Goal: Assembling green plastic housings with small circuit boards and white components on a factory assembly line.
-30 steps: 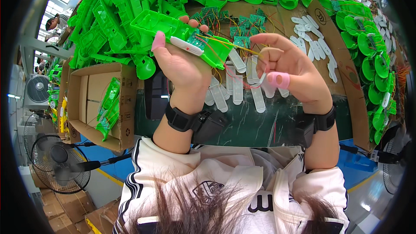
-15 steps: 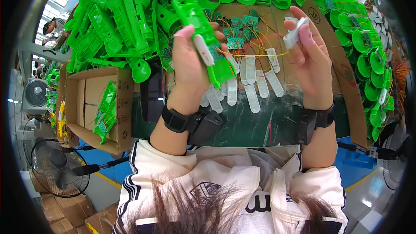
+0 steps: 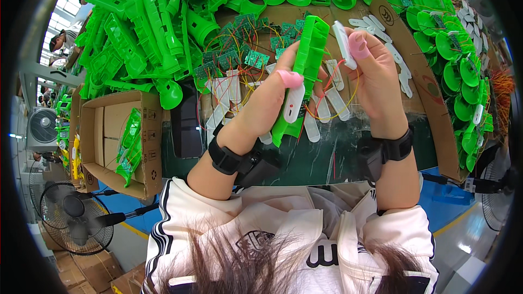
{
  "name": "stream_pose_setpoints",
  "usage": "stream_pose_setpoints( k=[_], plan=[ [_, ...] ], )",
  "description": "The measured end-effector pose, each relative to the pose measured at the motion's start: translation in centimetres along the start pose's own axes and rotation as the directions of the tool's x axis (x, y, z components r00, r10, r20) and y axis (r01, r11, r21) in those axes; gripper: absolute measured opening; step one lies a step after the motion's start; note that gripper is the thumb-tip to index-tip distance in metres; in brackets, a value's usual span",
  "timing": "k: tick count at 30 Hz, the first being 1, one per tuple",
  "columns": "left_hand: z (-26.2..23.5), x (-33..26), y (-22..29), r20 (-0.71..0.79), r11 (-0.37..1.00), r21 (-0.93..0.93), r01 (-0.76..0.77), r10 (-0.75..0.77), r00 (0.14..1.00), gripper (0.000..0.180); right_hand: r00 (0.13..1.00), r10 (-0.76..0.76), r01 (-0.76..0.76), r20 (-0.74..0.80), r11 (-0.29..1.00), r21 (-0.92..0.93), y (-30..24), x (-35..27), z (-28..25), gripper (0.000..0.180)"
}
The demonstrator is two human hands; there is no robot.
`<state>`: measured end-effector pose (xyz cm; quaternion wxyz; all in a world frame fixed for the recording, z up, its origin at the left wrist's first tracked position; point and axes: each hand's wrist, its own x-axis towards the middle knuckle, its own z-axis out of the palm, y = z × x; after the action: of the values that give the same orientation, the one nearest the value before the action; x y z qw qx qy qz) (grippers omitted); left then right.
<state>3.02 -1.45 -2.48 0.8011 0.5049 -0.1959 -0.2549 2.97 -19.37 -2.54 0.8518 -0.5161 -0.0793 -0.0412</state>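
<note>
My left hand [image 3: 267, 98] is closed around a long green plastic housing [image 3: 313, 49], tilted with its top to the right. A white oblong cover [image 3: 294, 103] with a small slot and a red dot lies against the housing under my left thumb. My right hand [image 3: 378, 76] pinches another white oblong piece [image 3: 343, 45], standing on end just right of the housing and apart from it. Thin red and yellow wires [image 3: 358, 84] loop between the white piece and the housing. Both thumbs wear pink finger covers. My left fingers are partly hidden behind the housing.
Green plastic parts [image 3: 136, 32] pile up at the back left. Wired circuit boards [image 3: 256, 59] and white oblong pieces [image 3: 218, 91] lie on the table. A cardboard box [image 3: 150, 141] and a dark phone-like slab [image 3: 187, 122] are at left. Cardboard [image 3: 422, 87] walls off green assemblies [image 3: 463, 76] at right.
My left hand has moved right with the green housing, which has swung to lean right. My right hand has come slightly left and lower, turning its white piece upright beside the housing.
</note>
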Motion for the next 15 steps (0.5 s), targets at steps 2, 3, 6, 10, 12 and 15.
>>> stream_pose_setpoints(
  k=[2, 3, 6, 10, 12, 15],
  plan=[
    [0.0, 0.0, 0.0, -0.008, 1.0, -0.005, 0.001, -0.001, 1.0, 0.059, 0.998, 0.005, -0.011, 0.058, 0.995, 0.1, -0.2, -0.1, 0.2, 0.032],
    [-0.1, 0.0, 0.0, -0.018, 1.0, -0.008, 0.001, -0.002, 1.0, 0.059, 0.998, 0.005, -0.011, 0.058, 0.995, 0.101, -0.2, -0.1, 0.4, 0.032],
    [-0.4, 0.2, -0.1, -0.043, 0.999, 0.039, -0.029, 0.031, 0.999, 0.058, 0.995, 0.012, -0.027, 0.1, 0.987, 0.158, -0.4, -0.1, 1.0, 0.036],
    [-0.3, 0.1, -0.2, -0.043, 0.999, 0.034, -0.005, 0.006, 0.999, 0.059, 0.997, 0.023, -0.037, 0.072, 0.98, 0.194, -0.4, 0.0, 1.2, 0.033],
    [-0.2, 0.1, -0.1, -0.045, 0.998, 0.068, 0.016, -0.013, 0.999, 0.061, 0.998, 0.031, -0.042, 0.052, 0.976, 0.213, -0.1, 0.2, 0.8, 0.031],
    [-0.2, -0.1, 0.3, -0.01, 0.985, 0.165, 0.045, -0.044, 0.999, 0.063, 0.997, 0.024, -0.04, 0.074, 0.972, 0.233, 0.2, 0.3, 0.1, 0.027]
  ],
)
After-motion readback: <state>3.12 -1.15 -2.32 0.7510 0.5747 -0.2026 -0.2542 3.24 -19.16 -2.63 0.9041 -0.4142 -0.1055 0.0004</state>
